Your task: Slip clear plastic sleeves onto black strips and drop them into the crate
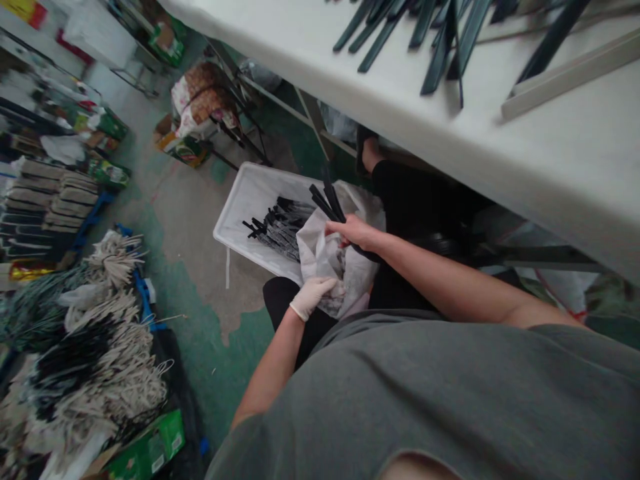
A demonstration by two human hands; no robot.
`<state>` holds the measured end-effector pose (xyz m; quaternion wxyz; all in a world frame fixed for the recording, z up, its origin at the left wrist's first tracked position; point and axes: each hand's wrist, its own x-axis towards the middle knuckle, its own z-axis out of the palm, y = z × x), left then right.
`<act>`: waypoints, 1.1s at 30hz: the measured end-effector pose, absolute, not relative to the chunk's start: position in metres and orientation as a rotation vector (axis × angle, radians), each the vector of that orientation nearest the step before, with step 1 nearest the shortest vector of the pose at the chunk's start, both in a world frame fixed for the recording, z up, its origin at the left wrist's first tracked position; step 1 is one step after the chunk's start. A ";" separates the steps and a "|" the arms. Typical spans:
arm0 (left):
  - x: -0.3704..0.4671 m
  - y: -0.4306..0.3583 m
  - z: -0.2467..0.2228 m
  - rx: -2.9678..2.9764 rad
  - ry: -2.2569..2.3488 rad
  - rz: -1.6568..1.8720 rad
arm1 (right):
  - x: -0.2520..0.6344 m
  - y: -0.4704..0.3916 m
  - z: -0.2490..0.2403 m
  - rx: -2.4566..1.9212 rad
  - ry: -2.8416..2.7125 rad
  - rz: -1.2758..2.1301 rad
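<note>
Worn green and grey floor lies beneath a white crate (pixel 227 212) and the seated person's dark-clothed legs. Above the crate's right part, a few black strips (pixel 327 203) stick up at a slant from the right hand (pixel 357 232), whose bare fingers are closed around them. Just below is a crumpled white bag (pixel 315 243), open over the lap and overlapping the crate's near right side; pale contents show inside, too blurred to name. The left hand (pixel 314 297), in a whitish glove, is at the bag's near left edge, fingers reaching toward the opening; whether they grip it, I cannot tell.

Inside the crate, more dark strips (pixel 280 230) lie in a loose pile, partly under something clear or greyish. Beyond the right arm runs a white table (pixel 280 47), with long dark strips (pixel 430 47) spread on it beside a pale bar (pixel 570 77). Past the crate stands a stool with a patterned cushion (pixel 205 93), near an open carton (pixel 185 147). Off to the left are tangled bundles of pale and dark cord (pixel 115 360), stacked bundles (pixel 50 200) and a green box (pixel 145 447).
</note>
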<state>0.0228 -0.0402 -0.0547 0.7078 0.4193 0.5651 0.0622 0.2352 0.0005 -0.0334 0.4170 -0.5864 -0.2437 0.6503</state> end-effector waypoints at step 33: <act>0.017 0.001 -0.037 0.074 1.282 0.843 | 0.224 -0.025 -0.029 -1.493 -1.186 1.438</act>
